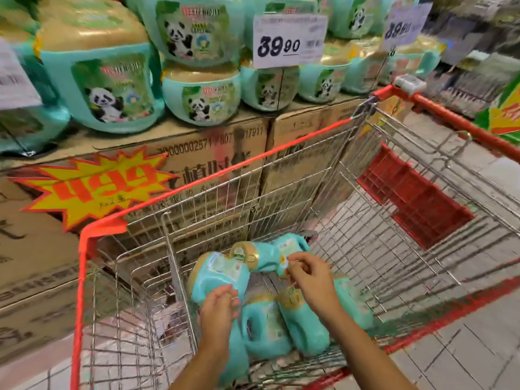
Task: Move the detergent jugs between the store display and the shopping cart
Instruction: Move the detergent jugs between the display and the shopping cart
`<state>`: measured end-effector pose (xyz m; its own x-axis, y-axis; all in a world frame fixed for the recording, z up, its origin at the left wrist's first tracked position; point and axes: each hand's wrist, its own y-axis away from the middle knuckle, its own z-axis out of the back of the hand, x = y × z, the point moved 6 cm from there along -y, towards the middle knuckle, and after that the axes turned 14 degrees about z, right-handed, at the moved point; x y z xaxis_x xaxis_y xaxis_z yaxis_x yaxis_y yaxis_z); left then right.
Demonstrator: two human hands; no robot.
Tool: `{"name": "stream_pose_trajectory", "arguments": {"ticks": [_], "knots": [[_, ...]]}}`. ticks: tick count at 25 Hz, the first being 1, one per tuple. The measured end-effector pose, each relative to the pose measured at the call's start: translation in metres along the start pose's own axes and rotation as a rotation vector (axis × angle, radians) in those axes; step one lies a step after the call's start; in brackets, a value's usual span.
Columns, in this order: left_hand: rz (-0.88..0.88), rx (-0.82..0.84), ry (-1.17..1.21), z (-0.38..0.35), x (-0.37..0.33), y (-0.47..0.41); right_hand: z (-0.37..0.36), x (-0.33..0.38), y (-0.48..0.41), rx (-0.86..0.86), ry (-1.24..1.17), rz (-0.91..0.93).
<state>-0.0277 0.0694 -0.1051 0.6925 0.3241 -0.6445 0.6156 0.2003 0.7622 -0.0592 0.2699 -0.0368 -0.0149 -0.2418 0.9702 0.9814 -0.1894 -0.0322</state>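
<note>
Several teal detergent jugs with gold caps lie in the wire shopping cart point(351, 175). One jug point(267, 256) lies tilted across the others, and another jug point(218, 273) leans at the left. My right hand point(308, 277) hovers at the top jug's near end, fingers loosely curled, fingertips at its label. My left hand point(218, 309) is just below the left jug, fingers loosely curled, gripping nothing that I can see. More panda-labelled jugs point(109, 88) stand stacked on the store display at the upper left.
The display rests on cardboard boxes point(213, 153) pressed against the cart's left side. A price sign point(289, 40) and a yellow starburst tag point(92, 187) hang on it. The cart's red child seat flap point(413, 198) is at the right. Tiled floor lies around.
</note>
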Motion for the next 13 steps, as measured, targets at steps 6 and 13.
{"name": "stream_pose_trajectory", "arguments": {"ticks": [6,13], "knots": [[0.197,-0.275,0.056,-0.029,0.026,-0.067,-0.032,-0.071,-0.076,0.266,0.241,-0.071],[0.338,-0.576,0.216,-0.02,0.065,-0.134,-0.091,-0.159,-0.14,0.579,0.338,-0.123]]}}
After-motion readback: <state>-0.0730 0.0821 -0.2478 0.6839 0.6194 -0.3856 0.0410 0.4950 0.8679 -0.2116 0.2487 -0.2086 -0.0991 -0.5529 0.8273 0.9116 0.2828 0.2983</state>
